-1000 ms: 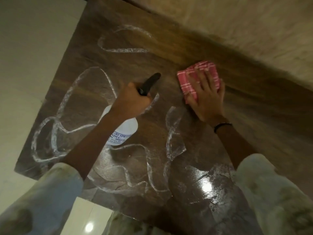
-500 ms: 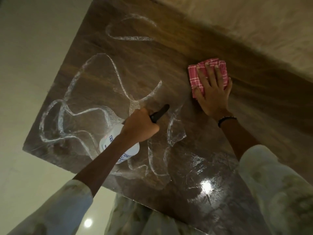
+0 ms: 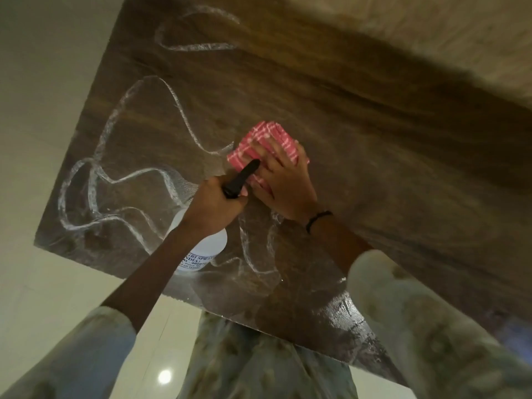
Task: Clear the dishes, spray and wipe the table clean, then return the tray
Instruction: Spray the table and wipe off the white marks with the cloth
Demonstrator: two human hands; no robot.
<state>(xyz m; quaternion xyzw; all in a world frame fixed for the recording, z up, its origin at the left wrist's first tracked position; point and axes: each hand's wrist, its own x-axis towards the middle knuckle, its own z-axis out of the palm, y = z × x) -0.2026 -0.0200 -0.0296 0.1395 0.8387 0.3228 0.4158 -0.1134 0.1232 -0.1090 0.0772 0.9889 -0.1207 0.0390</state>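
Cloth [image 3: 266, 142]: soft, folded, likely damp; best handled flat-palmed, as right hand [image 3: 283, 180] presses it on table [image 3: 374, 156]. Left hand [image 3: 214, 205] grips light spray bottle [image 3: 203, 249] by neck.

The left hand [image 3: 216, 203] hides most of the spray bottle [image 3: 201, 249] (label partly unreadable).

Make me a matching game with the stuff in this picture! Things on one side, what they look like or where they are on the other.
Things:
1. cloth
2. spray bottle
3. table
4. wristband

Descriptions:
A. dark wood with white foam trails
B. pink with white checks, under the right hand
C. black, round the right wrist
D. white with a black nozzle, gripped by the left hand

Pairs: 1-B, 2-D, 3-A, 4-C
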